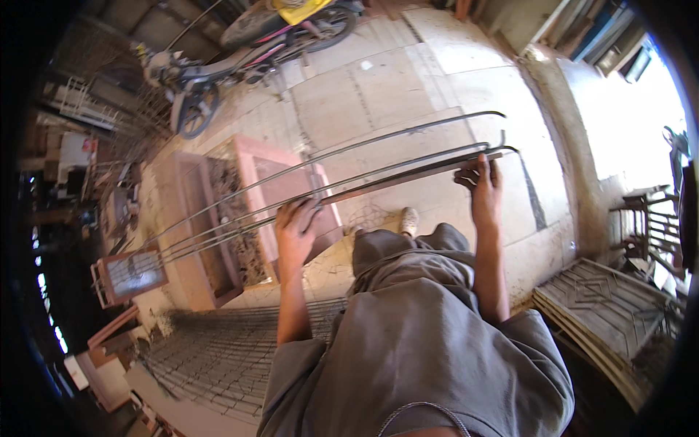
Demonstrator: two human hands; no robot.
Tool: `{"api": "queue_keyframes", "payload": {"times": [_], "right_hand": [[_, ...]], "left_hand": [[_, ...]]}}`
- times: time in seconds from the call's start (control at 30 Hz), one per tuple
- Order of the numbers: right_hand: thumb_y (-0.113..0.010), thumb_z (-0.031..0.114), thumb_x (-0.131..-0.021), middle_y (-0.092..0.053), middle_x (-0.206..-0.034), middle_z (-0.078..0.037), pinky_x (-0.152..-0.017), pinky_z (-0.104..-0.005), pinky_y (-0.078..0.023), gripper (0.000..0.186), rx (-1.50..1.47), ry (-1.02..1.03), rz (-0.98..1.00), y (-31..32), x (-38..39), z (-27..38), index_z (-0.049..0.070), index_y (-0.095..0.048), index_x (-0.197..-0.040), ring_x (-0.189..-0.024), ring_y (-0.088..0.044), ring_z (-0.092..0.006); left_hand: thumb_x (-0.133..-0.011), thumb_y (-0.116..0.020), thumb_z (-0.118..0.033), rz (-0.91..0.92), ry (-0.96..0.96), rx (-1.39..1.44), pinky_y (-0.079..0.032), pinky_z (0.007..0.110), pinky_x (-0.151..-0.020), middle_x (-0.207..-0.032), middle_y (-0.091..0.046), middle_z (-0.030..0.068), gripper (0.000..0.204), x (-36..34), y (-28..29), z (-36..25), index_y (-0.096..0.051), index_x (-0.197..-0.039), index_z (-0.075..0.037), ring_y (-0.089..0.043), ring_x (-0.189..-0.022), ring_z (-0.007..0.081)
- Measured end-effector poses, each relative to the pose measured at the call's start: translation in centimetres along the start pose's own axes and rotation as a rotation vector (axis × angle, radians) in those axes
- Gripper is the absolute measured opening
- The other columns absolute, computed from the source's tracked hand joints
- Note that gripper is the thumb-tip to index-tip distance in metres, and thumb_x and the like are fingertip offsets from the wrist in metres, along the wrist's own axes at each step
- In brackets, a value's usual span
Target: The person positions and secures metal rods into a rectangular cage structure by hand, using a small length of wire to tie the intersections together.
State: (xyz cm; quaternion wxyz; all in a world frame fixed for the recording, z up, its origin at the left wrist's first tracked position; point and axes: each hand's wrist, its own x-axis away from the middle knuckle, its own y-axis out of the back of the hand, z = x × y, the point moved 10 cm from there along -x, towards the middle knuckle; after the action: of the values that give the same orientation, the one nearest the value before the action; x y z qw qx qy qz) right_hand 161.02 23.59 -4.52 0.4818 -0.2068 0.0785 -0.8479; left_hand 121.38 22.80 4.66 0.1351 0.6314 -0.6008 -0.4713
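Long, thin metal rods with bent right-hand ends (407, 127) run across in front of me, with a flat dark bar among the nearest ones (399, 179). My left hand (297, 227) has its fingers curled over the rods above a pink wooden panel (277, 166). My right hand (479, 183) grips the nearest bar close to its bent end. The rods' far left ends lie near a small framed pane (132, 272).
A motorbike (251, 62) stands at the back. Wire mesh (218, 357) lies at lower left. Stacked metal grilles (604, 313) and a wooden chair (652, 229) are at the right. My feet (409, 218) stand on the tiled floor (349, 87).
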Motion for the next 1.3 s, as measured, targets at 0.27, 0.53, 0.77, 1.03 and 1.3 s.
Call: {"api": "queue_keyframes", "payload": {"times": [0.27,0.53,0.77,1.03,1.3], "right_hand": [[-0.047,0.021,-0.101,-0.052,-0.082,-0.005,-0.059,-0.0299,-0.049,0.016,-0.23,0.045,-0.073,4.2,-0.9,0.4,0.005,-0.052,-0.098,-0.062,-0.053,-0.0142],[-0.06,0.034,-0.1,-0.041,-0.063,0.005,-0.044,-0.0218,-0.031,0.026,0.224,0.183,-0.397,2.2,-1.3,4.0,0.01,-0.053,-0.092,-0.049,-0.036,-0.0053],[-0.056,0.028,-0.101,-0.062,-0.085,-0.01,-0.048,-0.0253,-0.04,0.036,0.509,0.416,-0.464,1.5,-0.6,5.1,0.0,-0.045,-0.122,-0.064,-0.054,-0.012],[-0.066,0.043,-0.095,-0.039,-0.063,0.006,-0.042,-0.0215,-0.024,0.036,0.152,0.099,-0.407,2.8,-2.7,3.3,0.008,-0.06,-0.09,-0.048,-0.03,-0.0033],[-0.067,0.029,-0.092,-0.036,-0.067,0.002,-0.046,-0.0256,-0.028,0.028,0.069,0.002,-0.411,3.4,-3.5,2.5,0.008,-0.052,-0.084,-0.052,-0.032,-0.0076]], "left_hand": [[-0.076,-0.075,0.003,0.018,0.048,0.052,-0.05,0.04,-0.081,-0.097,-0.071,0.0083,0.027,-0.3,0.5,0.0,-0.073,-0.102,-0.005,-0.064,-0.089,0.0284],[-0.076,-0.073,0.006,0.005,-0.005,0.114,-0.053,0.037,-0.077,-0.097,-0.072,0.0109,0.022,-0.3,0.5,0.5,-0.075,-0.096,-0.002,-0.066,-0.088,0.028],[-0.075,-0.073,0.004,0.047,-0.047,0.165,-0.054,0.037,-0.078,-0.097,-0.071,0.0085,0.02,-0.8,0.4,-0.1,-0.074,-0.094,-0.001,-0.066,-0.089,0.0271],[-0.075,-0.074,0.003,0.009,-0.087,0.146,-0.054,0.038,-0.076,-0.094,-0.071,0.0083,0.019,-0.8,1.0,-0.3,-0.072,-0.094,-0.001,-0.065,-0.088,0.0272],[-0.077,-0.075,-0.003,0.05,-0.052,0.175,-0.054,0.038,-0.079,-0.095,-0.071,0.008,0.016,-0.5,0.6,0.1,-0.073,-0.093,-0.002,-0.066,-0.087,0.0262]]}}
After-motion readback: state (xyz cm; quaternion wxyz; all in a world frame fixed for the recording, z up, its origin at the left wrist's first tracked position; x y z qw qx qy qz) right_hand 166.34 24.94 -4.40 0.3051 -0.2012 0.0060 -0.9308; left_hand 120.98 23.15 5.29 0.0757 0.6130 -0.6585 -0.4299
